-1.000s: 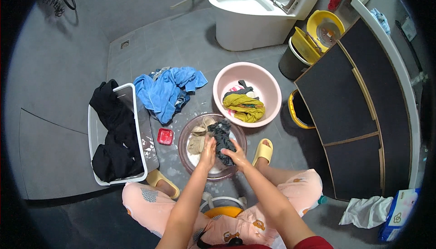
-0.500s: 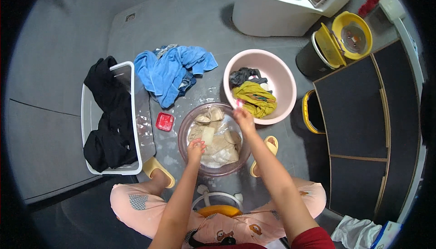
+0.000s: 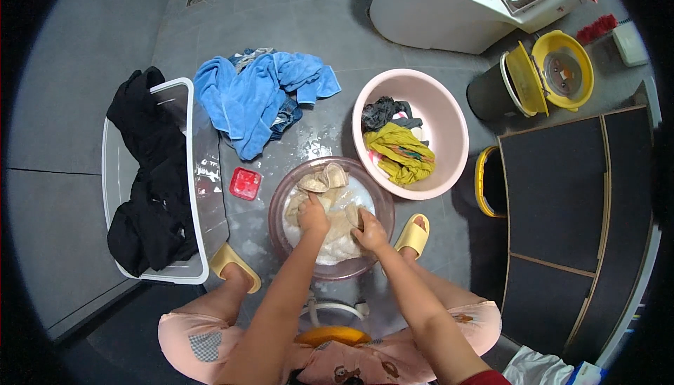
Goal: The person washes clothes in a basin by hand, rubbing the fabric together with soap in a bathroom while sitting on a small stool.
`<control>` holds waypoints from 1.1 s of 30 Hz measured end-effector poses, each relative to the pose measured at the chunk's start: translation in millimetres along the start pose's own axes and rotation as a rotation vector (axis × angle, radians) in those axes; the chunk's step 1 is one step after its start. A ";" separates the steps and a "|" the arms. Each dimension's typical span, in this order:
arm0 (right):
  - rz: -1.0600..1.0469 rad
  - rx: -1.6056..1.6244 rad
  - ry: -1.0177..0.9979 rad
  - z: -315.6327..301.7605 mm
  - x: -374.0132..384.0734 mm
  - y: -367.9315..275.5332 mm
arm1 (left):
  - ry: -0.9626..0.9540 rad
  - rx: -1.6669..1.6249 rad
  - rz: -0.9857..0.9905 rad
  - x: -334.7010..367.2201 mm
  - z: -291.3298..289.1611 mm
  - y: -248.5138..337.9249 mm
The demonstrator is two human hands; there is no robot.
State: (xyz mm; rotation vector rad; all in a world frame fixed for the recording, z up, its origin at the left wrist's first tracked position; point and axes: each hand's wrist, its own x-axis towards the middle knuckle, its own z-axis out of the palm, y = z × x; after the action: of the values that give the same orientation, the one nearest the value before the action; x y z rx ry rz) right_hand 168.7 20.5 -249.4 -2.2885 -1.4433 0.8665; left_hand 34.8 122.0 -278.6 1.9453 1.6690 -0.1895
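A translucent brownish basin (image 3: 276,234) stands on the floor between my feet, holding sudsy water and a wet beige garment (image 3: 342,227). The fingers of my left hand (image 3: 313,216) are closed on the garment's middle, partly hidden from me. Across from it, my right hand (image 3: 372,232) pinches the garment's edge on the right side, thumb uppermost. A bunched beige piece of cloth (image 3: 324,178) rises out of the suds at the basin's far side. Just left of the basin lies a small red soap dish (image 3: 245,183).
A pink tub (image 3: 453,115) with mustard cloth (image 3: 400,153) and dark clothes touches the basin's far right. A blue towel (image 3: 246,97) lies on jeans at far left. The white laundry basket (image 3: 200,251) holds black clothes. Bins (image 3: 495,94) and a dark cabinet (image 3: 554,195) line the right.
My right hand has come from the basin's far right rim, beside the mustard cloth, down onto the beige garment. My left hand has moved slightly forward over the cloth. The view has shifted a little.
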 end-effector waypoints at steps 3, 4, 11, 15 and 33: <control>0.147 -0.043 -0.159 -10.3 5.3 -6.4 | -0.004 -0.030 -0.021 -1.5 2.4 -11.6; 0.236 -0.120 -0.266 -11.8 5.2 -8.5 | 0.014 -0.125 -0.011 -4.8 1.7 -16.7; 0.730 0.745 -0.091 2.2 -26.4 -14.5 | 0.055 -0.591 -0.127 -31.4 6.2 -47.4; 0.692 0.974 -0.114 8.7 -51.7 -27.2 | -0.123 -0.805 -0.344 -50.1 37.4 -66.7; -0.294 0.075 0.306 7.3 38.6 -72.8 | 0.123 -0.205 0.437 9.5 -56.3 -24.7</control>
State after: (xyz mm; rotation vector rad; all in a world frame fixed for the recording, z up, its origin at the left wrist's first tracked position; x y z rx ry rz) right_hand 124.5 87.3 -228.4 -1.9817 -1.5232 0.4537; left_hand -0.5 159.8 -244.1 2.1357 1.2359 0.2617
